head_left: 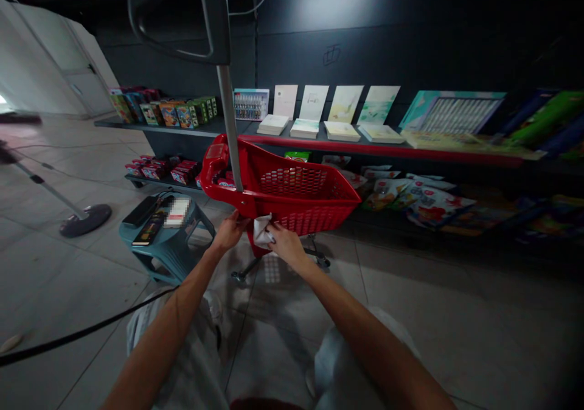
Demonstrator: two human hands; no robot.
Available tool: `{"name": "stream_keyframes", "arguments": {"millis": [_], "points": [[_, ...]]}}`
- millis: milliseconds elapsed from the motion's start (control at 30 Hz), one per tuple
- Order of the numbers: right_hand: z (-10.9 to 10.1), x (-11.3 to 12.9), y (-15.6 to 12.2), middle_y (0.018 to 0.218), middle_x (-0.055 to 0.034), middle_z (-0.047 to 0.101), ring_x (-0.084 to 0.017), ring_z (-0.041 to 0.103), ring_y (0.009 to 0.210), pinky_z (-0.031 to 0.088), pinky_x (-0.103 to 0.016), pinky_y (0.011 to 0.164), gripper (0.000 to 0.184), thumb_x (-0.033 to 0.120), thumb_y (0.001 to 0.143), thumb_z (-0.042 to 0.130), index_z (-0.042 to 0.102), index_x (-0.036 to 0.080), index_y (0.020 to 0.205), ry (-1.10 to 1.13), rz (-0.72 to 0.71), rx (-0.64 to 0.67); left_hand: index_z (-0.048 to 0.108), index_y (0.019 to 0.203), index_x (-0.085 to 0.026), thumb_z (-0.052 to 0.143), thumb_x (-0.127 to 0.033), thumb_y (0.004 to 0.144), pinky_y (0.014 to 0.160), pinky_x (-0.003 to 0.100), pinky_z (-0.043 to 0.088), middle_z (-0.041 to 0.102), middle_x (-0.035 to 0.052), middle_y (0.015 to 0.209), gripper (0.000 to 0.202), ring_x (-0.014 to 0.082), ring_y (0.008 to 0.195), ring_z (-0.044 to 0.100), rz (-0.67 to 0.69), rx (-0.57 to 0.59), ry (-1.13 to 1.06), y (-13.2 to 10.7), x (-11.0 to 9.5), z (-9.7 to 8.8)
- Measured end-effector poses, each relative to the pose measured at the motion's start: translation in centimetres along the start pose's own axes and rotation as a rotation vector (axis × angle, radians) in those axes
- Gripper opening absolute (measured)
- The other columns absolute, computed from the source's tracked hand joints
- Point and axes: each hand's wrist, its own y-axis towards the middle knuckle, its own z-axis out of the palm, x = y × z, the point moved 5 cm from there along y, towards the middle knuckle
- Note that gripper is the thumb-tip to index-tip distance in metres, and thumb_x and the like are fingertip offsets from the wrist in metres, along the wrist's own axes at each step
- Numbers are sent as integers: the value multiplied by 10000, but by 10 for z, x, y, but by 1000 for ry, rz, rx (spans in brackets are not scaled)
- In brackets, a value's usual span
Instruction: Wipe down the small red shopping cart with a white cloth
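A red plastic shopping cart [310, 220] with a perforated basket stands before me, its grey pole [231, 124] rising to a dark handle [215, 17]. My right hand [286, 244] pinches a folded white cloth [262, 232] and presses it against the red side below the basket's rear. To the left of the cloth, my left hand [229, 232] grips the lower edge of the cart, its fingertips partly hidden against the red plastic. Small wheels [238, 276] show under the cart.
At left stands a blue-grey stool [171, 253] bearing dark items and a blurred white one. Behind the cart, a dark shelf [210, 128] holds boxes, notebooks [305, 127] and snack bags [438, 206]. A round stand base [86, 220] and a black cable [86, 335] are on the left.
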Motion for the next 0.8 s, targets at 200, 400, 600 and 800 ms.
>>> {"name": "stream_keyframes", "arguments": {"millis": [200,400,600,800], "points": [[-30,-57,-10,1277,-93,677,-233,668,1067,489,-297,861,330,266,942,619,653,244,1270,26,200,-171,621,1210,-220,573,-322,961,905,353,588,784,81,1124,274,250,1032,752,-35,-12,22,1,-2,-2],[-55,-131,-28,1145,-83,708,-213,651,981,438,-259,760,289,277,872,646,668,236,1157,115,442,-398,609,1235,-217,567,-337,970,956,390,579,782,97,1147,294,263,1073,748,-54,-16,40,-1,-1,-2],[-56,-228,-55,1101,-133,733,-257,668,971,480,-313,837,423,284,769,694,653,188,1179,286,738,-633,587,1284,-224,565,-369,984,903,357,583,781,106,1148,334,258,1053,753,-60,-26,57,-4,-2,-2],[-52,-284,-84,1251,-209,679,-299,674,1049,523,-392,913,744,244,701,676,475,148,1411,380,1045,-866,576,1293,-227,524,-433,1005,946,424,548,760,127,1155,358,299,1053,740,-111,-14,252,-9,-8,-4]]}}
